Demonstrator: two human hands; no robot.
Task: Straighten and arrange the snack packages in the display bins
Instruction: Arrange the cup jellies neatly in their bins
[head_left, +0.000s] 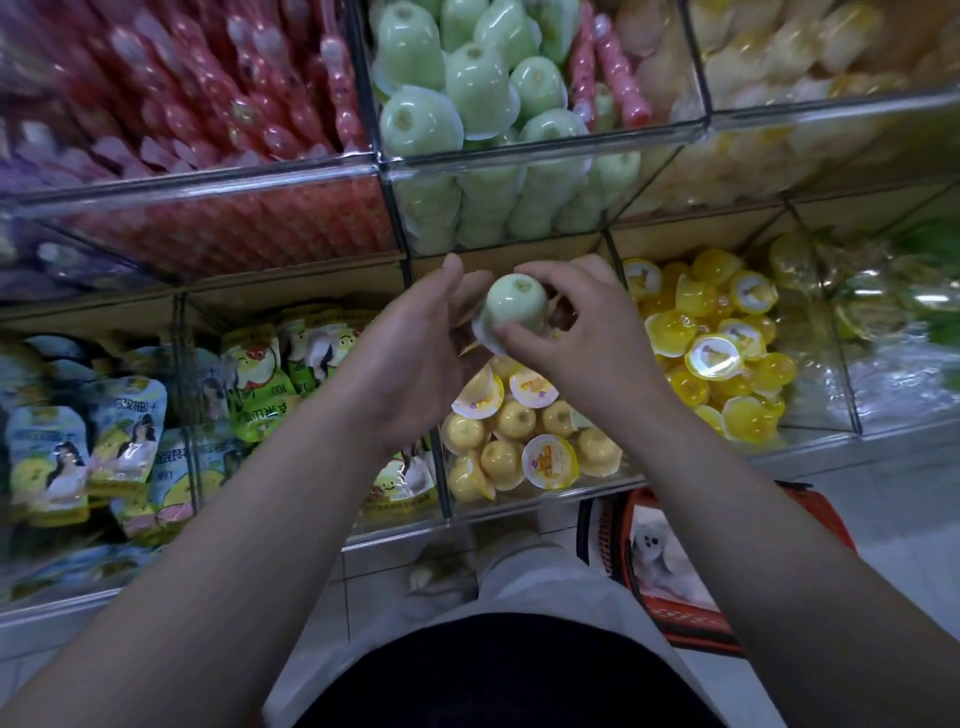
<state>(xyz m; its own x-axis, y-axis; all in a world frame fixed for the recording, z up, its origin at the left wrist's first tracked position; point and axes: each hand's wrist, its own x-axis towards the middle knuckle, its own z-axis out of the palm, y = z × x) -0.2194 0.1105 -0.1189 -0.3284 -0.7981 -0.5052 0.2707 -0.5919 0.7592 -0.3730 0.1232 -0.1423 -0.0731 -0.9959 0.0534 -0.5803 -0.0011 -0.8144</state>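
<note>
At centre frame, above the bin of yellow cups, your right hand has its fingers clamped on a green jelly cup. Your left hand lies against the cup, grip not determinable. Clear tiered bins stand over white floor tiles, with an orange basket at lower right.

One pale green jelly cup is being held by two hands, the left hand and the right hand; one orange basket is being seen.
</note>
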